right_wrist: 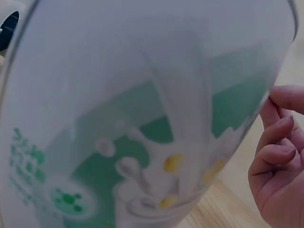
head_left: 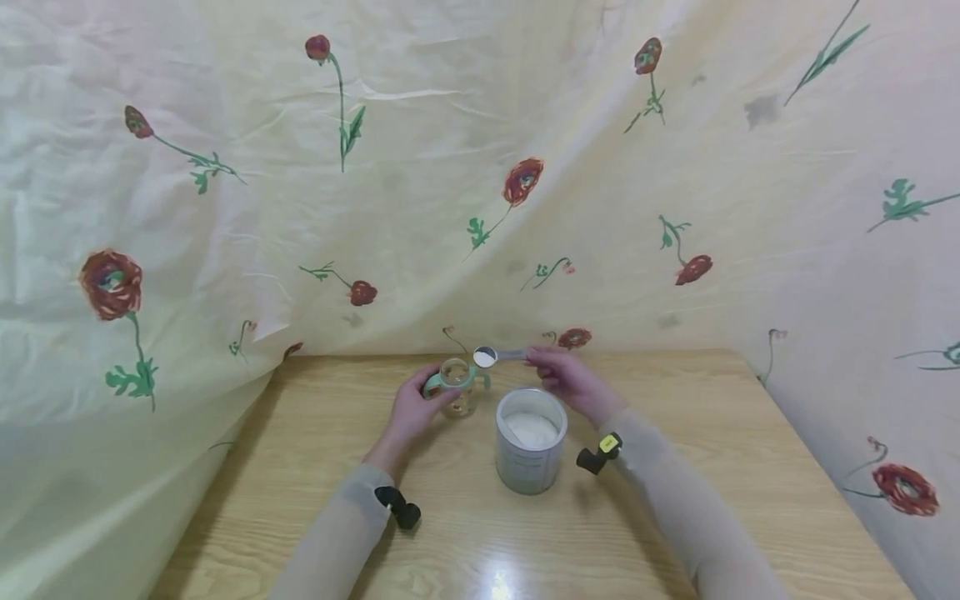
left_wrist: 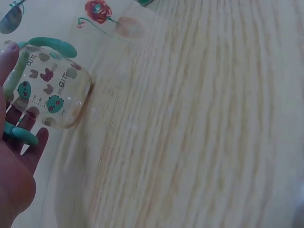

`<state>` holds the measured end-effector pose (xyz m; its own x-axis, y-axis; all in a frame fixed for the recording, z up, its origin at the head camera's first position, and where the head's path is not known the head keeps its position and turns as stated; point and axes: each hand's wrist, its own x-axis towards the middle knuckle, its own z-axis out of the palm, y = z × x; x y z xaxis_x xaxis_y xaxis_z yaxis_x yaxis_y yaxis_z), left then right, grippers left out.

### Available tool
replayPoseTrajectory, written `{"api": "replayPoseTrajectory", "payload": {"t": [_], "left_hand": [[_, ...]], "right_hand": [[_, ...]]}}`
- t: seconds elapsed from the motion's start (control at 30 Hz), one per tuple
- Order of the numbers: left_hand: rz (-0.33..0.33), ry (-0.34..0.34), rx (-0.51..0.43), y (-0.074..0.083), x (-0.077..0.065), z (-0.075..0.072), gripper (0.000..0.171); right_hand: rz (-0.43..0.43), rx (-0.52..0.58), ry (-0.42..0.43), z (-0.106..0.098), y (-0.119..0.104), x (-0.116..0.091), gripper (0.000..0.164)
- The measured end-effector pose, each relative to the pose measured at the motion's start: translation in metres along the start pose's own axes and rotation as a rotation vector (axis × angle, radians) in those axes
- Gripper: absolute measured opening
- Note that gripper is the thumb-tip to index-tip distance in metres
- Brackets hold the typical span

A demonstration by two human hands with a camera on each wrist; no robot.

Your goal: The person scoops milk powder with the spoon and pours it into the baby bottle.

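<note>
My left hand point(head_left: 415, 406) grips a clear baby bottle point(head_left: 460, 407) by its mint-green side handle. Cartoon prints and the word CUTE mark the bottle point(left_wrist: 52, 85) in the left wrist view, and its open mouth faces up. With thumb and fingers, my right hand point(head_left: 572, 382) pinches the grey handle of a scoop point(head_left: 486, 357). White powder lies in the scoop's bowl, which is just beside and above the bottle's mouth. Below my right wrist stands an open milk powder can point(head_left: 528, 468) with white powder inside. Its green-and-white printed side point(right_wrist: 137, 118) covers most of the right wrist view.
A light wooden table point(head_left: 322, 442) carries the bottle and the can. Behind it and along both sides hangs a cream cloth point(head_left: 420, 208) with red flowers. The can stands between my two forearms, close to the right one.
</note>
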<state>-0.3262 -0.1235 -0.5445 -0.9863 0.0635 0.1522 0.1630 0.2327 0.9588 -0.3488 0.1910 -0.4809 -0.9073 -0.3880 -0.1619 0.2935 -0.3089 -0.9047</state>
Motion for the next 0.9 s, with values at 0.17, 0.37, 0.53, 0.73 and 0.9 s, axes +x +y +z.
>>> {"api": "replayPoseTrajectory", "payload": {"t": [0.17,0.37,0.53,0.73,0.9], "left_hand": [[-0.016,-0.022,0.017,0.0,0.0,0.002,0.068],[-0.012,-0.042,0.019,0.002,0.0,0.002,0.066],[-0.021,-0.057,0.017,0.002,0.002,0.001,0.066],[-0.027,-0.066,-0.009,0.004,0.005,-0.001,0.062],[-0.032,-0.067,-0.008,0.007,0.006,-0.004,0.059]], "right_hand": [[-0.023,-0.015,-0.004,0.003,0.003,0.008,0.025],[-0.026,-0.076,0.018,0.007,0.007,0.018,0.016],[-0.015,-0.144,0.068,0.009,0.009,0.021,0.009],[-0.057,-0.215,0.084,0.01,0.01,0.023,0.01],[-0.077,-0.336,0.109,0.009,0.012,0.026,0.016]]}}
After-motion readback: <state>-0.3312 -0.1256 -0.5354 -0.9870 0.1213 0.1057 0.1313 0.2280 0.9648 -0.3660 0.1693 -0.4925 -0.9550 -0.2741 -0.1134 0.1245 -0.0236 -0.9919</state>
